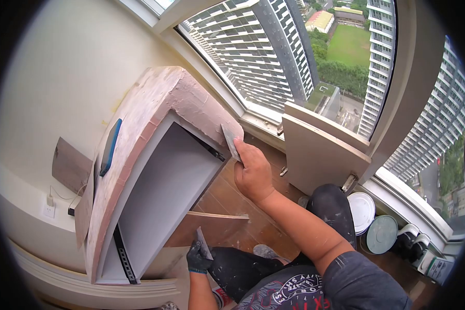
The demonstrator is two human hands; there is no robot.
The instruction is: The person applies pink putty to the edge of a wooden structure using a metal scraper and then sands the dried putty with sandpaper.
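Note:
My right hand (253,170), bare, is closed round a flat metal scraper (231,142), whose blade lies against the pinkish filler on the front edge of a cabinet (155,170). The cabinet is open-fronted, grey inside, with black drawer rails. Lower down, near my knee, my left hand (198,258) wears a dark glove and grips a second flat plate (204,243). A blue phone (110,147) rests on the cabinet's filler-smeared top.
Two pale panels (320,150) lean at the window on the right. Lidded buckets (381,234) and bottles stand along the sill. A brown board (212,227) lies on the wooden floor below the cabinet. A wall socket (48,211) with a cable is at left.

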